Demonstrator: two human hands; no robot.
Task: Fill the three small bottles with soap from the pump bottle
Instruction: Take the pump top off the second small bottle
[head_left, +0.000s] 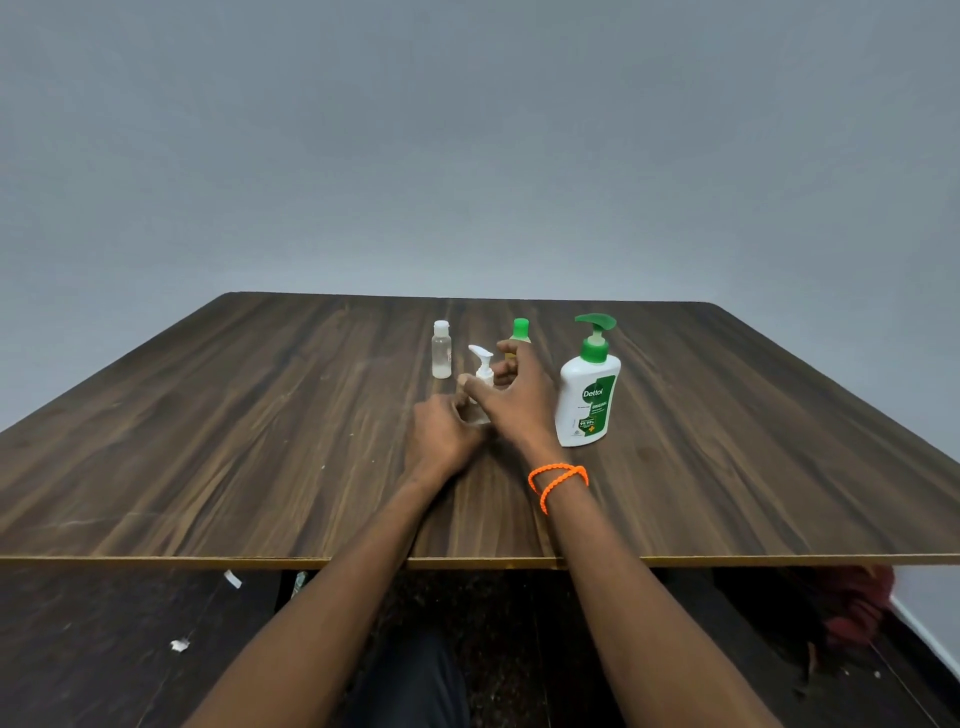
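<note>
Small bottles, three on the dark wood table (208, 441). Leftmost: clear flip-cap bottle (441, 351), capped, upright, standing alone just left of the hands. Middle: small clear bottle with white pump top (480, 379), nearest the person. Left hand (441, 431) curls round its lower body, steadying it on the table. Right hand (519, 395) over the upper part, thumb and forefinger at the pump collar, other fingers loosely spread behind; exact pinch hard to tell. Orange braided band (558, 480) on right wrist. Behind right hand: green-capped small bottle (519, 335), mostly hidden, capped. Far right: Dettol pump bottle (589, 384), white with green pump, upright, just beside right hand, untouched.

Step, by my read: opening the first small bottle, likely unscrewing its pump top. No soap seen moved yet; task looks early. Next needs the top off and set aside, then the open neck brought under the Dettol nozzle and held steady.
</note>
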